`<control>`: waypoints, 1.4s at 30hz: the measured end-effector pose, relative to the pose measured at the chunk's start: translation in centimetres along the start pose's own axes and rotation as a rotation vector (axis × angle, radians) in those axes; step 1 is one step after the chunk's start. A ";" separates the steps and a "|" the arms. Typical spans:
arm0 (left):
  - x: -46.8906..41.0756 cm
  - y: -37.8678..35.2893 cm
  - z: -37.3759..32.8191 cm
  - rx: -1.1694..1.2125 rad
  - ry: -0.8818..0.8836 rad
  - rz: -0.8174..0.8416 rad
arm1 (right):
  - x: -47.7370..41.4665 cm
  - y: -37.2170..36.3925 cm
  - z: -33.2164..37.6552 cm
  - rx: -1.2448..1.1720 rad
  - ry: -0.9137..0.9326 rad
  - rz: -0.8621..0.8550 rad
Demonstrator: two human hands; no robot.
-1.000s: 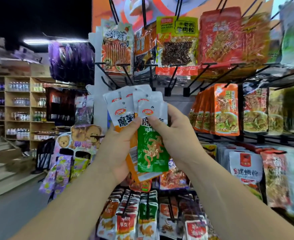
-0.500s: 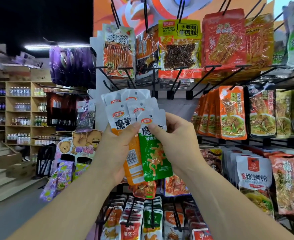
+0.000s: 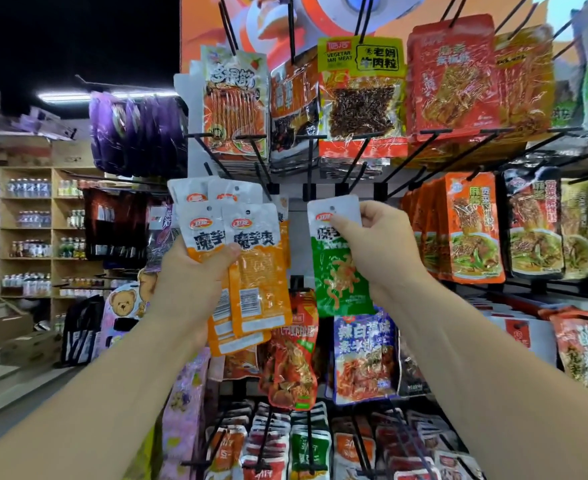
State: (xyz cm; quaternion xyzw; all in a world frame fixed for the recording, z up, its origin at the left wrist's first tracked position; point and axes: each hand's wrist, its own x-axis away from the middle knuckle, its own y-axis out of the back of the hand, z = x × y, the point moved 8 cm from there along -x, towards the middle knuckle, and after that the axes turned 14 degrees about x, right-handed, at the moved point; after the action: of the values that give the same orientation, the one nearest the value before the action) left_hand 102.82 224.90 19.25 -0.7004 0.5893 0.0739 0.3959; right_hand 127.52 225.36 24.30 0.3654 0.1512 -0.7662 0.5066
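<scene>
Pinching a green packet (image 3: 341, 271) by its white top, the right hand (image 3: 386, 247) is holding it upright just below the black pegs (image 3: 309, 168). The left hand (image 3: 192, 282) is gripping a fan of orange packets (image 3: 261, 271), thumb lying across their fronts. Both lots are hanging apart, a gap showing between them. Snack bags (image 3: 361, 98) are crowding the row above.

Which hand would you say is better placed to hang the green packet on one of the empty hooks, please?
Probably the right hand: it pinches the green packet by its top, just below the bare hooks. The left hand is full, gripping several orange packets.
</scene>
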 end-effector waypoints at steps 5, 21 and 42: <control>-0.2 0.5 1.2 -0.029 0.009 0.004 | -3.6 0.1 1.8 0.008 -0.002 -0.063; -1.3 2.2 0.8 -0.075 0.011 0.010 | -6.5 -2.7 3.3 0.027 -0.009 -0.124; -1.1 2.3 1.0 -0.148 0.037 0.086 | -7.0 -3.3 3.4 0.044 -0.075 -0.155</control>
State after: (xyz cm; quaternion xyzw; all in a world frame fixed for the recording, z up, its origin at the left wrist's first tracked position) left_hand 100.81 226.40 18.07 -0.7030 0.6190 0.1214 0.3285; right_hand 124.77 229.38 31.16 0.3348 0.1431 -0.8194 0.4426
